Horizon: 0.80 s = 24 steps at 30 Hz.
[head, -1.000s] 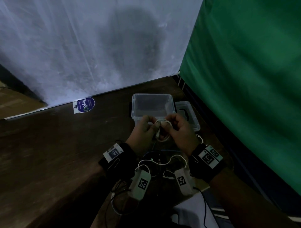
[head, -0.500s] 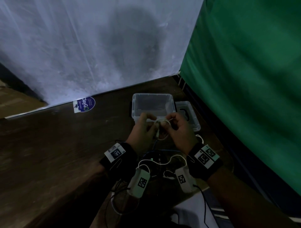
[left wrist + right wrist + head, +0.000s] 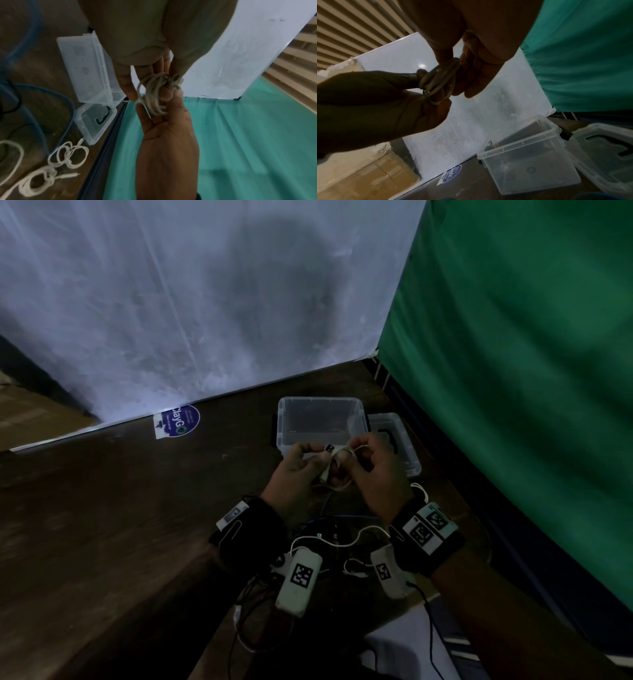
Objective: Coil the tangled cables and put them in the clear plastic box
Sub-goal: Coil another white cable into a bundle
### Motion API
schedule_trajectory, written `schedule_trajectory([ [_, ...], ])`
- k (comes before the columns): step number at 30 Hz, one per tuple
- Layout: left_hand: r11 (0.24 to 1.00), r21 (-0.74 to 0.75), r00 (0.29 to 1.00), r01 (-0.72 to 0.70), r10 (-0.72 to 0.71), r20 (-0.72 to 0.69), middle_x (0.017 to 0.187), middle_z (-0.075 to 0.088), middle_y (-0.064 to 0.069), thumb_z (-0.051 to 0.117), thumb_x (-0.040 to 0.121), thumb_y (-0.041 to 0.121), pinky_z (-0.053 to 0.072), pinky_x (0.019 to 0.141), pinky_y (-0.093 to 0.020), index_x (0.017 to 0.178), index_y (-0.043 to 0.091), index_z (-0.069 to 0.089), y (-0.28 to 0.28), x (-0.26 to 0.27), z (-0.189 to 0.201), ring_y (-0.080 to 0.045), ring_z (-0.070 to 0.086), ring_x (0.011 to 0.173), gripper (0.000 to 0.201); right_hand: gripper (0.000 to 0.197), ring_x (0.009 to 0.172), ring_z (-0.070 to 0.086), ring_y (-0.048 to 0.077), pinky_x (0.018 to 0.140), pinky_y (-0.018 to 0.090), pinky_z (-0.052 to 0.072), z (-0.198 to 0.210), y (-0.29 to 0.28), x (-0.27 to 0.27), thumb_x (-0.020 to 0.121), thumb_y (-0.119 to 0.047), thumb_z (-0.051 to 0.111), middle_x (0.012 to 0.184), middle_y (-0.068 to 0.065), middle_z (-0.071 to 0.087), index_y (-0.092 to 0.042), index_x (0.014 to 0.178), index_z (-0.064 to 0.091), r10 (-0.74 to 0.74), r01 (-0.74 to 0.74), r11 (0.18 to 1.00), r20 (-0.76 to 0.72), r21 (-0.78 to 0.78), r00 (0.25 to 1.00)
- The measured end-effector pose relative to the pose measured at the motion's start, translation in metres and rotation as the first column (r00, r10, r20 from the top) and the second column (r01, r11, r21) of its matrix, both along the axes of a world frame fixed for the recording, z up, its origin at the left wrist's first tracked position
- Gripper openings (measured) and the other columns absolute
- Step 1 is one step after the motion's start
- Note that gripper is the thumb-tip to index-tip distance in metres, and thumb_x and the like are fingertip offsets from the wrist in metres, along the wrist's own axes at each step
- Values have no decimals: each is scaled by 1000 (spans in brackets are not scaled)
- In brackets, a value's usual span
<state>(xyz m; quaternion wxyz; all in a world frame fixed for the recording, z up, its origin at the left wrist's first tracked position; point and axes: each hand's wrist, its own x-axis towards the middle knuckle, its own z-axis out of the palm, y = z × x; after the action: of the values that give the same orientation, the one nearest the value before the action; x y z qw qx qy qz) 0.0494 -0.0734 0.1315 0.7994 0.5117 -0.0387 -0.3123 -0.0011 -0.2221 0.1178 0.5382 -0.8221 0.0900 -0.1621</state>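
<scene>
Both hands up over the desk (image 3: 137, 508): left hand (image 3: 294, 474) and right hand (image 3: 380, 470) each pinching the small coiled white cable (image 3: 337, 457), just near of the empty clear plastic box (image 3: 320, 422). I'd tuck the plug end through snugly before dropping it in, or it'll spring loose.

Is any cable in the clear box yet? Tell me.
No, the clear plastic box holds no cable; the coiled white cable is held between both hands above the table.

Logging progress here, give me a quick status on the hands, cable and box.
Left hand and right hand both pinch the coiled white cable. Clear plastic box open, nothing in it. Path to box unobstructed.
</scene>
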Motion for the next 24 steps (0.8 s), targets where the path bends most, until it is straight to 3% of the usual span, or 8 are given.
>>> schedule_trajectory([
  [4, 999, 14, 998, 49, -49, 32, 73, 69, -5, 47, 98, 7, 57, 65, -32, 106, 5, 50, 1, 4, 1, -16, 66, 64, 9, 23, 84, 65, -6, 70, 11, 52, 4, -5, -2, 89, -20, 71, 94, -9, 68, -18, 107, 58, 20, -17, 990, 17, -140, 1000],
  [8, 990, 65, 989, 128, -133, 71, 80, 64, -9, 47, 98, 9, 55, 59, -24, 112, -1, 53, 0, 1, 4, -14, 64, 65, 17, 21, 80, 69, 7, 68, 28, 59, 2, -7, -2, 91, -35, 66, 91, -1, 72, -18, 102, 61, -34, 30, 968, -15, -249, 999],
  [10, 986, 98, 986, 132, -141, 87, 80, 59, -10, 47, 98, 9, 53, 60, -24, 104, 4, 56, 1, 3, 0, -15, 58, 64, 12, 24, 86, 68, 6, 73, 29, 59, 1, -8, -3, 90, -39, 64, 96, -4, 70, -20, 104, 62, 4, -26, 968, -88, -251, 996],
  [13, 975, 178, 981, 133, -155, 118, 80, 57, -8, 48, 98, 10, 46, 62, -28, 98, 12, 58, 3, 7, -10, -14, 53, 65, 11, 20, 91, 62, -7, 77, 12, 52, 6, -10, -3, 91, -30, 66, 100, -11, 65, -21, 109, 62, 98, -116, 983, -127, -142, 987],
  [16, 957, 235, 958, 170, -216, 188, 81, 58, -8, 49, 97, 12, 47, 63, -28, 102, 11, 57, 2, 6, -13, -15, 54, 68, 10, 11, 79, 62, -5, 68, 10, 48, 16, -14, 2, 93, -28, 64, 86, -10, 68, -19, 94, 70, 54, -66, 992, -114, -109, 992],
  [20, 953, 227, 942, 200, -251, 224, 77, 56, -8, 46, 98, 11, 46, 54, -19, 113, -1, 51, 0, 5, -16, -7, 54, 57, 20, 22, 69, 64, 4, 68, 22, 51, 18, -17, 11, 95, -28, 62, 72, -7, 68, -24, 73, 66, -83, 89, 995, -108, 46, 991],
  [24, 930, 319, 891, 184, -295, 345, 83, 67, -1, 52, 96, 12, 51, 63, -23, 117, 0, 52, -1, 2, -19, -8, 64, 70, 23, 30, 63, 59, 13, 68, 37, 53, 10, -17, 13, 96, -28, 61, 63, -4, 63, -22, 66, 63, -155, 184, 962, -151, 201, 976],
])
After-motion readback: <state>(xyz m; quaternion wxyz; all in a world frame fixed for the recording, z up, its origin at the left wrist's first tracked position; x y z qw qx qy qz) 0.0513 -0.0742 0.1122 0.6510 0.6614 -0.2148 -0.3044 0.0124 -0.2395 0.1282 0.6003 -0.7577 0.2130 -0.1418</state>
